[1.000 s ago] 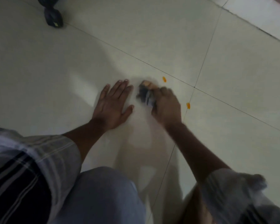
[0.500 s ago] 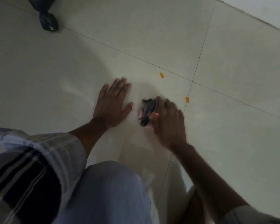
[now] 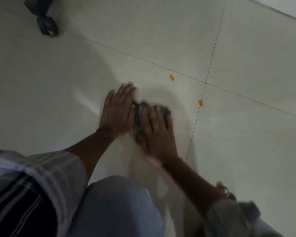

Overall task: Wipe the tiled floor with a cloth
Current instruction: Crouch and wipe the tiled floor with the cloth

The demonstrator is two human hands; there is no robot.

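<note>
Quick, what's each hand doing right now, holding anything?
Left hand: open, flat on the floor, holding nothing.
Right hand: pressed down on the dark cloth; blur hides any grip.

**Colours and patterns on the floor scene**

tiled floor [image 3: 246, 48] is showing pale grey-white, glossy, with thin dark grout lines [image 3: 212, 53] crossing it. cloth [image 3: 138, 120] is reading dark grey to black, mottled, blurred. two small orange specks are sitting on the tile: one [image 3: 171, 77] above the cloth, one [image 3: 200, 103] on a grout line. left sleeve [image 3: 46, 170] is showing white with faint grey stripes, running into black-and-white bands lower down. right sleeve [image 3: 232, 218] is looking pale with grey stripes, blurred. trouser knee [image 3: 116, 209] is showing light blue-grey. dark wheeled object [image 3: 47, 25] top left is reading black with a tiny yellowish mark
</note>
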